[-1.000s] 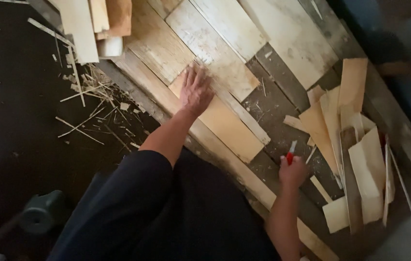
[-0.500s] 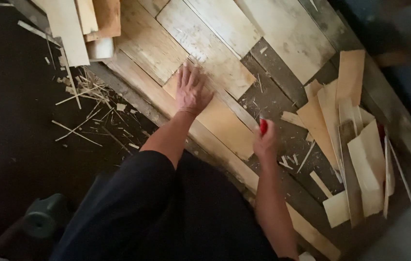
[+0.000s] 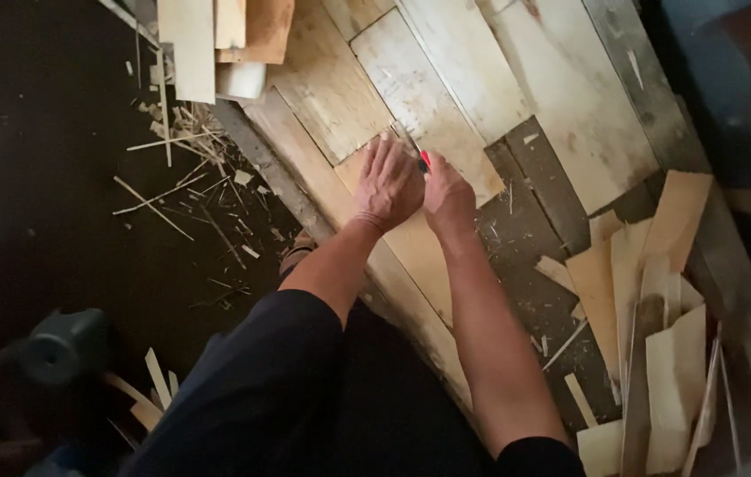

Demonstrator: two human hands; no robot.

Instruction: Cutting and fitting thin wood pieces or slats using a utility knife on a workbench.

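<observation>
My left hand lies flat, fingers spread, on a tan wood sheet resting on the pale work surface. My right hand is right beside it, closed around a red-handled knife whose blade touches the sheet's upper edge near my left fingertips. Both forearms reach up from the bottom of the view. The blade tip is small and partly hidden by my fingers.
A heap of cut veneer pieces lies at the right. Thin wood slivers litter the dark floor at left. Stacked boards sit at the top left. A grey round tool is at the lower left.
My right hand has moved from the scrap pile at the right up to the sheet, next to my left hand, carrying the red knife. The left hand stayed pressed on the sheet.
</observation>
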